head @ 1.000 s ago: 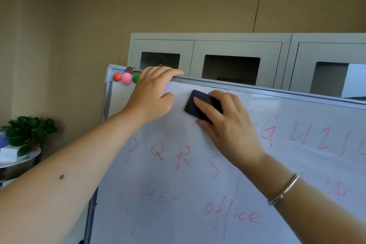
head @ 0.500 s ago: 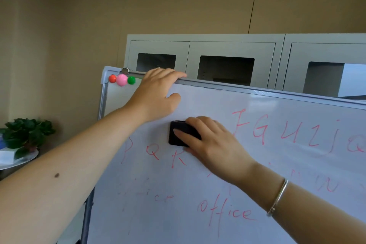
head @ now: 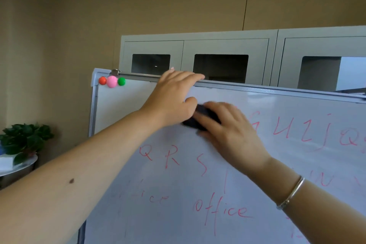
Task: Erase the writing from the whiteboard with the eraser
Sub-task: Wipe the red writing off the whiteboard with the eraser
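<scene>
Against whiteboard [head: 257, 109], eraser [head: 193, 123] under right hand [head: 231, 130]

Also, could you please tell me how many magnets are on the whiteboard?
3, in a row at the top left corner of the whiteboard: red magnet, then pink magnet, then green magnet. More could be hidden from view.
</scene>
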Action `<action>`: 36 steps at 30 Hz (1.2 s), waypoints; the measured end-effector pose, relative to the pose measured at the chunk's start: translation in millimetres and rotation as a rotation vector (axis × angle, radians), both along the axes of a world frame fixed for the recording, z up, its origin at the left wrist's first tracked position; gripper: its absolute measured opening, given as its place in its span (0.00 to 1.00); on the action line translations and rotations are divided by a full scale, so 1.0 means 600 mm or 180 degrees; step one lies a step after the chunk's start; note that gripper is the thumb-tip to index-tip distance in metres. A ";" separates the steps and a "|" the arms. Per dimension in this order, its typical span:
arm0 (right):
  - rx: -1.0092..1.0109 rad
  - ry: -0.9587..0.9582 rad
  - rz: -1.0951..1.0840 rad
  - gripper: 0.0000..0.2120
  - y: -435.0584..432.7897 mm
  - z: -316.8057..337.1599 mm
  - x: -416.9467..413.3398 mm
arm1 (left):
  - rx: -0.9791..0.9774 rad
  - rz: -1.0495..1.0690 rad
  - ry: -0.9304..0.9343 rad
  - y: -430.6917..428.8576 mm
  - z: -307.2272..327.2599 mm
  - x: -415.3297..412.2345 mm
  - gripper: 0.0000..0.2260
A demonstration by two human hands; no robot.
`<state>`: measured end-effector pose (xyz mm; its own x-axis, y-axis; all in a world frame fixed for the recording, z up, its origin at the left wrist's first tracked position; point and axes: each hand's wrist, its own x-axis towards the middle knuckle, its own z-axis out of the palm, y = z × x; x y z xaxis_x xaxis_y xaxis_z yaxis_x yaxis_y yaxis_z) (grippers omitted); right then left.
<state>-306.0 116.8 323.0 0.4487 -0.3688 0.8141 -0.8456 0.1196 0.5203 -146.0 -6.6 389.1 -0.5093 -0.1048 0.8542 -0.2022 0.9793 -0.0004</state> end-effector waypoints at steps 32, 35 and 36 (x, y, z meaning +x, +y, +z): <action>0.0034 0.0198 -0.0391 0.20 0.101 -0.009 -0.072 | -0.0123 -0.0203 0.0153 0.032 -0.002 -0.047 0.28; -0.0371 -0.0335 -0.0415 0.21 0.112 0.016 -0.082 | -0.0061 -0.0122 0.0153 0.042 0.000 -0.054 0.28; -0.0357 -0.0308 -0.0425 0.21 0.111 0.013 -0.080 | -0.0067 -0.0119 0.0145 0.048 0.001 -0.057 0.28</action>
<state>-354.1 183.6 330.6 0.3196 -0.3244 0.8903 -0.8637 0.2866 0.4145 -180.0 22.2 390.0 -0.4731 -0.0683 0.8783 -0.1659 0.9861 -0.0126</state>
